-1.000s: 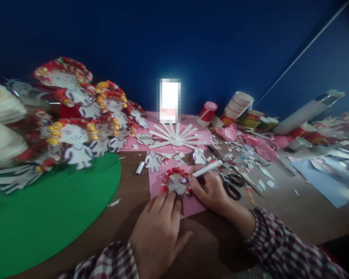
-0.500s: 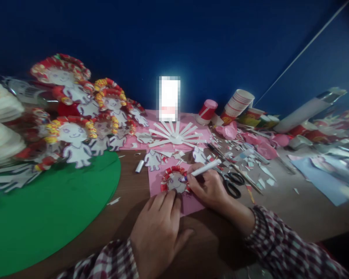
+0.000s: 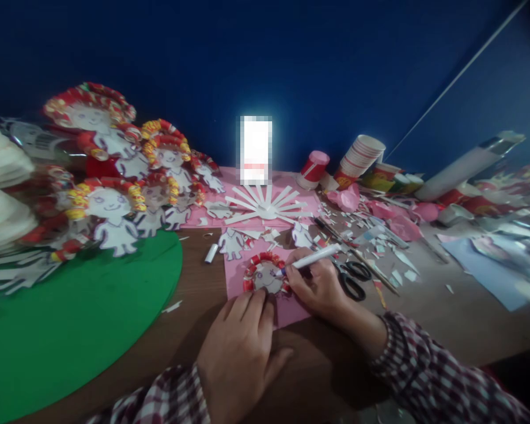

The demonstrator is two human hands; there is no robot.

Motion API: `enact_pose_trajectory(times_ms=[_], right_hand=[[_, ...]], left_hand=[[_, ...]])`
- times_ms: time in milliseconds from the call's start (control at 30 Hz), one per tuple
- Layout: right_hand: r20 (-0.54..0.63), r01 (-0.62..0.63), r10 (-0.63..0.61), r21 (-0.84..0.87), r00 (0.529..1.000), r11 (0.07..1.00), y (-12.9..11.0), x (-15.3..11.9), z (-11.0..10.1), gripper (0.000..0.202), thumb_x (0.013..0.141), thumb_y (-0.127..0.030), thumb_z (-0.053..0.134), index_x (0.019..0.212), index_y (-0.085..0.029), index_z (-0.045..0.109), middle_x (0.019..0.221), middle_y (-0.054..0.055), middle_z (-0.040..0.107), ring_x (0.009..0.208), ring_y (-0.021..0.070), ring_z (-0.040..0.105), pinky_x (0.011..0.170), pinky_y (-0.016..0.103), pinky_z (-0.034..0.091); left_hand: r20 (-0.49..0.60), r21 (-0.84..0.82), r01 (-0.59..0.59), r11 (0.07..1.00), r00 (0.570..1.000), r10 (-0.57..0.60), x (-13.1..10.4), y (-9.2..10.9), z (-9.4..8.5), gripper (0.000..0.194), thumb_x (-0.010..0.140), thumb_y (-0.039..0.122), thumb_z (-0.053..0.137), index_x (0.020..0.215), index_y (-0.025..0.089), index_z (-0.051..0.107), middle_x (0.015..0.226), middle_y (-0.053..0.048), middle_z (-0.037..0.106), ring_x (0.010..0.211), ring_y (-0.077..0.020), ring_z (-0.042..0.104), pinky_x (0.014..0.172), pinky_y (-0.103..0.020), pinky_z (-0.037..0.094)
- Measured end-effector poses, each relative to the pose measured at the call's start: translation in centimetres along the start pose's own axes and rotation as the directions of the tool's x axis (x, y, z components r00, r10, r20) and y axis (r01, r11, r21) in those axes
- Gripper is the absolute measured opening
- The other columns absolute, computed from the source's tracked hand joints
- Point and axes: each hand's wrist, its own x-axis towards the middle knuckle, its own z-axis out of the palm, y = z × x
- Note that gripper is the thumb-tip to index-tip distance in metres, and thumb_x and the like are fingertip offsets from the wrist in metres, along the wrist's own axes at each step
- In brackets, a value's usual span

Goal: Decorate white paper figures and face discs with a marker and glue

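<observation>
Slightly flatter now, the pen [image 3: 313, 257] pinched in the right hand [image 3: 318, 284] meets the face [image 3: 265, 285] just below frame centre, left hand [image 3: 237, 333] resting thumb-spread at its lower edge, so drawing seemingly continues.

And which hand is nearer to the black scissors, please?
Right. The right hand, holding the white marker, is just left of the scissors. The left hand is farther left and nearer the camera, its fingertips at the paper face.
</observation>
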Motion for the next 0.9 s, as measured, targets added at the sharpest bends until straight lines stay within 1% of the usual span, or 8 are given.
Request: enact_pose_trajectory(times_ms=[67,133,400,633,767,833,900], right_hand=[[-0.012,-0.031,0.031,0.022,0.999,0.999,0.06,-0.06,-0.03,0.006,0.085,-0.022,0.051,0.08,-0.019,0.054,0.061,-0.002,0.054,0.052,0.0105,0.049,0.053,0.021,0.04],[0.0,-0.043,0.043,0.024,0.999,0.999,0.06,-0.05,-0.05,0.007,0.085,-0.022,0.05,0.079,-0.019,0.054,0.058,-0.003,0.053,0.05,0.0101,0.048,0.051,0.021,0.039],[-0.002,0.0,-0.001,-0.044,1.0,0.999,-0.13,0.17,-0.04,0.008,0.084,-0.023,0.05,0.078,-0.019,0.054,0.059,-0.003,0.054,0.05,0.0094,0.048,0.051,0.02,0.038],[0.017,0.038,-0.037,-0.08,0.999,0.996,-0.16,0.25,-0.11,0.008,0.084,-0.021,0.05,0.077,-0.019,0.054,0.062,-0.002,0.056,0.052,0.0098,0.05,0.053,0.02,0.04],[0.006,0.07,-0.07,-0.095,0.998,0.993,-0.18,0.36,-0.06,0.007,0.083,-0.019,0.05,0.077,-0.019,0.054,0.066,-0.001,0.058,0.057,0.0107,0.053,0.057,0.021,0.042],[0.01,0.066,-0.065,-0.087,0.998,0.994,-0.08,0.29,-0.05,0.006,0.083,-0.019,0.051,0.078,-0.019,0.054,0.066,-0.001,0.059,0.058,0.0112,0.054,0.059,0.021,0.042],[0.006,0.032,-0.031,-0.06,0.999,0.998,0.1,0.13,-0.04,0.006,0.083,-0.021,0.051,0.079,-0.019,0.055,0.065,-0.001,0.058,0.057,0.0113,0.053,0.057,0.021,0.042]], left_hand=[[-0.011,0.001,-0.003,1.0,1.0,0.003,-0.01,0.0,0.08,0.055,0.081,0.048,0.057,0.119,0.009,0.057,0.123,-0.019,0.057,0.111,-0.0343,0.052,0.09,-0.049,0.046],[-0.023,0.003,-0.007,1.0,1.0,0.007,-0.04,0.02,0.17,0.055,0.081,0.048,0.057,0.118,0.008,0.058,0.123,-0.019,0.057,0.11,-0.0344,0.052,0.09,-0.049,0.047],[-0.022,0.011,0.002,1.0,1.0,-0.001,-0.12,0.1,0.13,0.054,0.081,0.047,0.057,0.12,0.009,0.057,0.123,-0.019,0.057,0.11,-0.0342,0.052,0.09,-0.049,0.047],[-0.024,0.005,-0.005,1.0,1.0,0.005,-0.05,0.0,0.16,0.056,0.081,0.048,0.057,0.121,0.008,0.057,0.125,-0.018,0.056,0.111,-0.034,0.052,0.09,-0.049,0.047],[-0.033,0.007,-0.012,1.0,0.999,0.012,-0.11,-0.07,0.21,0.056,0.081,0.048,0.057,0.12,0.008,0.057,0.124,-0.018,0.057,0.11,-0.0335,0.052,0.09,-0.049,0.047],[-0.035,0.009,-0.013,1.0,0.999,0.013,-0.12,-0.07,0.2,0.056,0.081,0.048,0.057,0.12,0.008,0.058,0.123,-0.019,0.057,0.109,-0.0337,0.052,0.09,-0.049,0.047],[-0.034,0.011,-0.009,1.0,0.999,0.01,-0.1,-0.05,0.18,0.056,0.081,0.048,0.057,0.119,0.008,0.058,0.123,-0.019,0.057,0.109,-0.0339,0.053,0.089,-0.049,0.047]])
